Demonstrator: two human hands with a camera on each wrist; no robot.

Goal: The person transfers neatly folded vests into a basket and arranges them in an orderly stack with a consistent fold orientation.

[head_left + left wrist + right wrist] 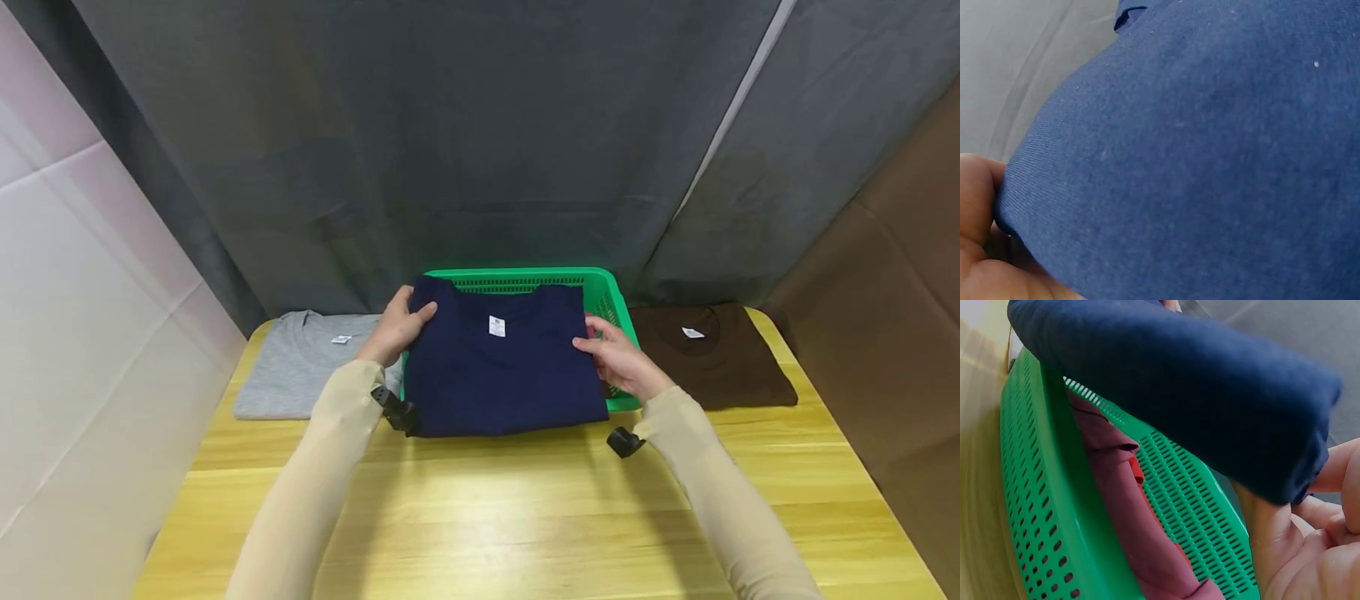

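In beige sleeves (292, 517), reaches across wooden table (487, 525); above green basket (525, 272) holds folded navy shirt (510, 379), longest from left to right, pointing neckline-first away from the body, pinched at its side edges by left hand (396, 329) and right hand (618, 358).

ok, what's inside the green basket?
Folded maroon cloth, red cloth along its edge. The navy shirt, held up by left hand and right hand, hides part of the interior; anything under the maroon cloth can't be seen.
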